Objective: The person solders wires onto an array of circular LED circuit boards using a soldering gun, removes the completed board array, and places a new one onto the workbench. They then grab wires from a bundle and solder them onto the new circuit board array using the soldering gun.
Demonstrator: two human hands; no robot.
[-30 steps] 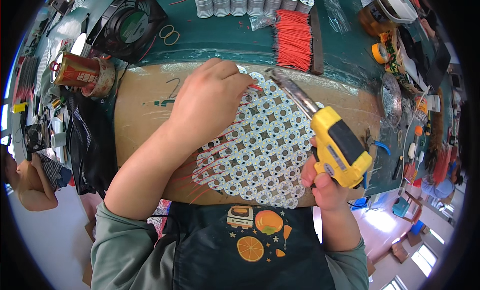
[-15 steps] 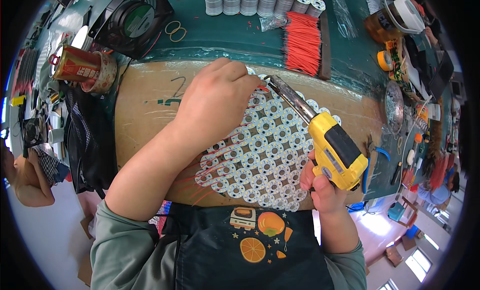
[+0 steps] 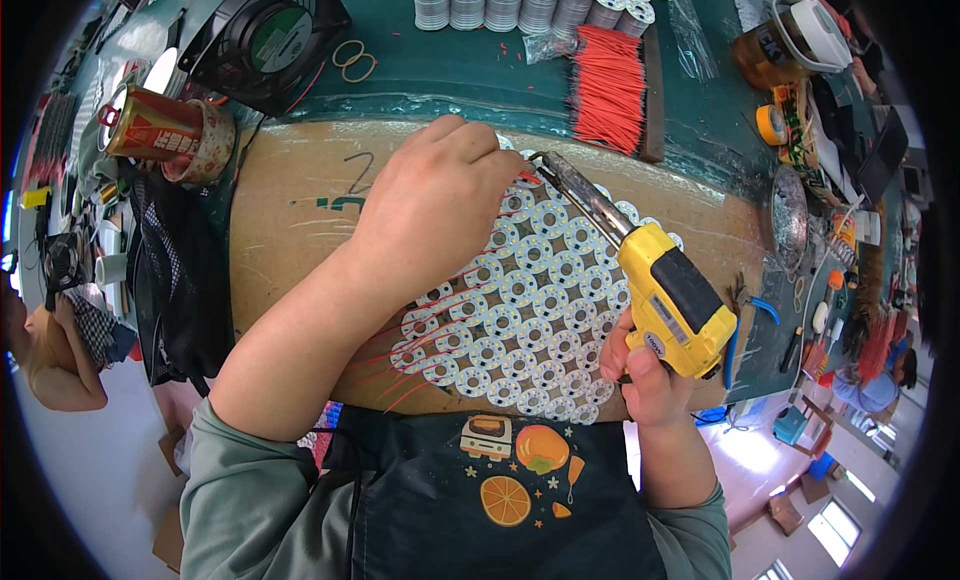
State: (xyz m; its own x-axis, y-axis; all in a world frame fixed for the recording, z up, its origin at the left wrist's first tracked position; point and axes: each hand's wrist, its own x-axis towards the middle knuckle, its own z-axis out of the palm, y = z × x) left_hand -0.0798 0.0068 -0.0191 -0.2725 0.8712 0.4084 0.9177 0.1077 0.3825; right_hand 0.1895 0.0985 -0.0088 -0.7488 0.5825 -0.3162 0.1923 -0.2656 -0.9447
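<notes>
My right hand [image 3: 648, 378] is wrapped round the grip of a yellow and black soldering gun [image 3: 655, 250]. Its long metal barrel slants up and left, and the tip is at a ring-shaped circuit board near the top of a sheet of such boards. My left hand [image 3: 435, 200] is closed in a pinch beside that tip, with a short red wire [image 3: 527, 177] at its fingertips; the fingertips are partly hidden. The white ring-shaped LED boards [image 3: 518, 283] lie in close rows on a brown board [image 3: 290, 220]. Several along the left side have red wires trailing from them.
Beyond the brown board stand stacks of round boards [image 3: 470, 5] and a bundle of red wires [image 3: 608, 90]. A black fan [image 3: 270, 40] and a can [image 3: 155, 125] are at left. Blue-handled pliers [image 3: 762, 308] lie at right, near a metal dish [image 3: 788, 220]. Another person's arm [image 3: 75, 360] shows far left.
</notes>
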